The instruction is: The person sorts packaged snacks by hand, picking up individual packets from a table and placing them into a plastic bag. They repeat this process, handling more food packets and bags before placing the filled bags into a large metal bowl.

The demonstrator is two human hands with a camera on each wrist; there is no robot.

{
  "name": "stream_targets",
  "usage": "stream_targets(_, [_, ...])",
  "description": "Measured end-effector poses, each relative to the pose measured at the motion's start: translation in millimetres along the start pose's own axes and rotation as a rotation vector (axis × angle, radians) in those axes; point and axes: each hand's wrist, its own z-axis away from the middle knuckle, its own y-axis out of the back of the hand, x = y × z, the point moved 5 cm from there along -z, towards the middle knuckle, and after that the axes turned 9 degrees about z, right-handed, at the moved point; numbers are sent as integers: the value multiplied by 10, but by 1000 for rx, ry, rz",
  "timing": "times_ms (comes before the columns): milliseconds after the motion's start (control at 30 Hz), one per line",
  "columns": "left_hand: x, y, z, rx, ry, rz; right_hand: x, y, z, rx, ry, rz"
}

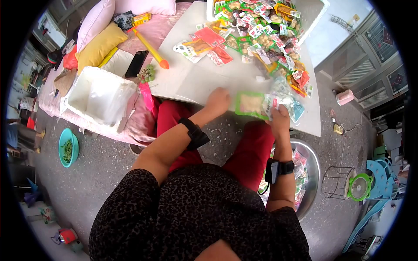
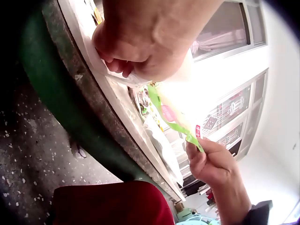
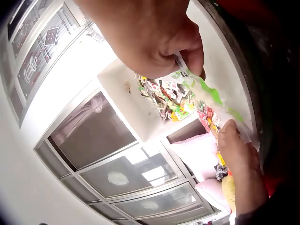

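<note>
My right hand [image 1: 280, 118] pinches a flat packet [image 1: 251, 104] with green edges and a pale middle, over the table's near edge. In the right wrist view, the thumb and fingers of that hand [image 3: 161, 51] grip the packet's end. My left hand [image 1: 218, 101] is left of the packet, its fingers curled in the left wrist view [image 2: 140, 42]. Whether they hold clear plastic there is unclear. Beside the right hand lies a clear, bluish plastic bag [image 1: 294, 106]. Beyond it spreads a heap of colourful packets [image 1: 265, 37].
Red and white packets [image 1: 211, 37] lie apart on the pale table [image 1: 174, 80]. Left are a white foam box [image 1: 80, 106], a black phone [image 1: 136, 64] and a yellow stick [image 1: 148, 45]. A metal basin [image 1: 314, 174] with packets stands on the floor beside my right forearm.
</note>
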Motion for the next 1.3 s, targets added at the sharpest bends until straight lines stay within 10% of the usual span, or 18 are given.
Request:
stream_targets(800, [161,-89,54,-52,-51,-51,140,-149,-210,-37,-47,5])
stream_targets(1067, [464,62,50,103,-226,-48,519,-696,-366,-110,-109,-438])
stream_targets(1300, [586,188,47,89,-371,-72,275,-745,-470,-220,84,489])
